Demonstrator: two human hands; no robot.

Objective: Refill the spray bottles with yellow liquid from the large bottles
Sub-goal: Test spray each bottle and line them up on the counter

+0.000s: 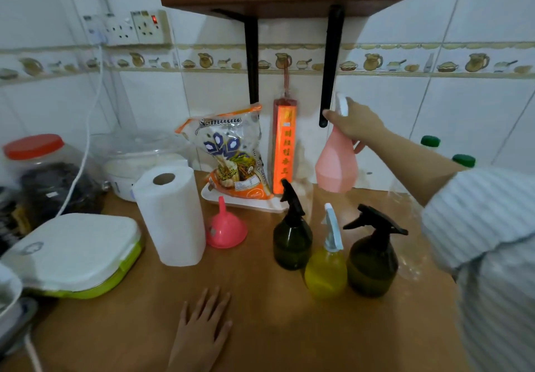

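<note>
Spray bottles: we've got three near the table's (pixel 260 313) front, two dark ones (pixel 292 241) (pixel 372 264) flanking a yellow one (pixel 325 270). At 1 o'clock our right hand (pixel 357 122) grips the pink bottle (pixel 335 166) by its neck. Our left hand (pixel 202 322) lies flat, fingers spread, at 6 o'clock. Pink funnel (pixel 225 227) sits left of the bottles.

Pink spray bottle (pixel 335 166) upright by wall; two dark bottles (pixel 292 244) (pixel 372 261) flank yellow-filled bottle (pixel 325 270); green-capped large bottles (pixel 430 141) far right.
</note>
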